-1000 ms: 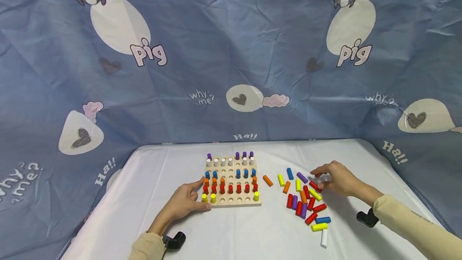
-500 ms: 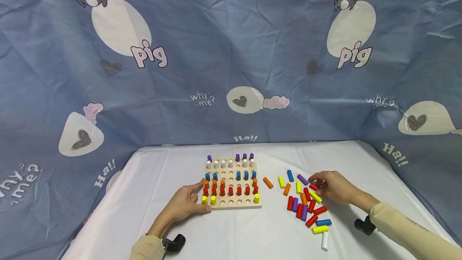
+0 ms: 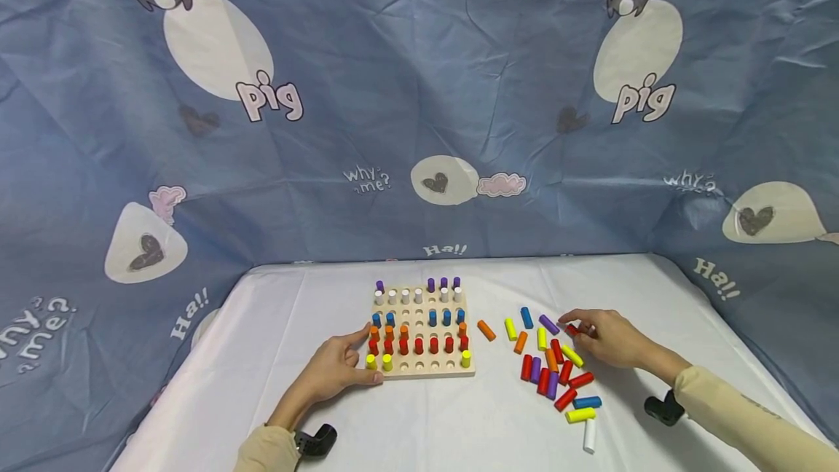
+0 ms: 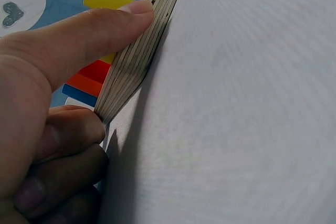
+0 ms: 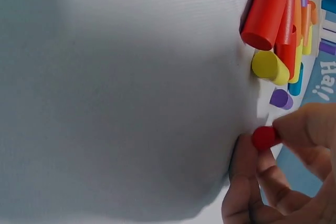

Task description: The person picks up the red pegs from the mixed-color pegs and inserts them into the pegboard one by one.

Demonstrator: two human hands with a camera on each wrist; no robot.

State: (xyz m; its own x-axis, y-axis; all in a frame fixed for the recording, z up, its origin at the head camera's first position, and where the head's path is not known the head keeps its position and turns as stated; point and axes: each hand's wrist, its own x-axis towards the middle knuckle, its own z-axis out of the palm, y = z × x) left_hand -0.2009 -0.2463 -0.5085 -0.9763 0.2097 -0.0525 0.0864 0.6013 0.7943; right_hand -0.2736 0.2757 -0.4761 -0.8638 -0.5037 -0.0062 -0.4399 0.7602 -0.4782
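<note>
A wooden pegboard [image 3: 427, 374] lies on the table with rows of coloured pegs standing in it. At its near left corner my left hand [image 3: 336, 368] holds the board, thumb on the front edge [image 4: 137, 59] and index finger at the left side. The other left fingers are curled beside the board. To the right, my right hand [image 3: 611, 339] pinches a red peg [image 5: 264, 139] between thumb and fingers, at the far right of the loose pegs. In the head view the fingers cover most of that peg.
Loose pegs lie scattered right of the board, among them a purple peg [image 3: 549, 324] near my right fingertips, a yellow peg [image 3: 572, 355] and a white peg [image 3: 590, 435] nearest the front. A patterned blue cloth [image 3: 419, 93] hangs behind the white-covered table [image 3: 308, 282].
My right thumb and fingers have come together on the red peg, which was lying under the hand and has shifted slightly away from the yellow one. The left hand stays on the board.
</note>
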